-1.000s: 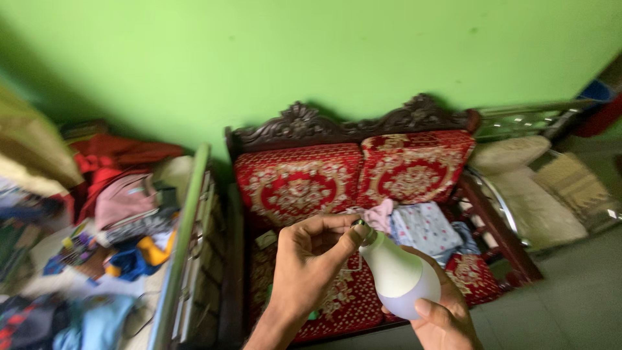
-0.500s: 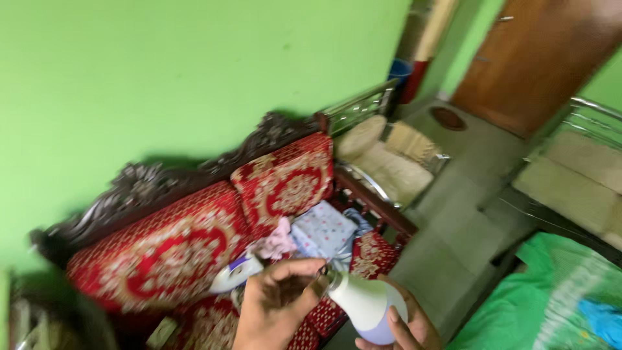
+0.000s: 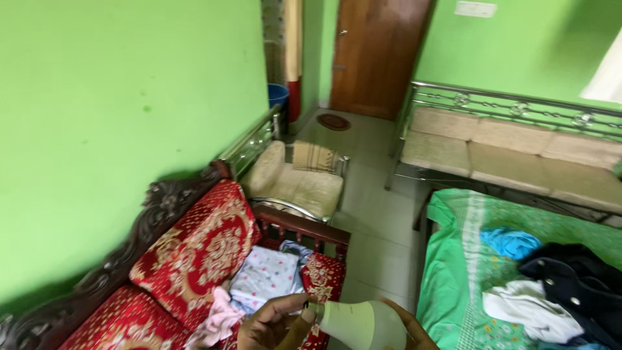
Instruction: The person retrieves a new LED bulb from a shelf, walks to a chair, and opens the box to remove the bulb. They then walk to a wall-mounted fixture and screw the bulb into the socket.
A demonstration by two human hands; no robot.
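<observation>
Left hand [image 3: 275, 324] pinches white spray bottle's [image 3: 363, 324] cap, right hand [image 3: 405, 330] cups its base — loose cap twist could spill liquid onto red sofa [image 3: 194, 259].

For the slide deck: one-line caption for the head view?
Both hands hold a white bulb, left hand at its neck, right hand beneath, above a red patterned sofa.

I see no packages, labels or screens; only a pale rectangular wall plate [image 3: 475, 8] sits right of the brown door [image 3: 379, 55].
</observation>
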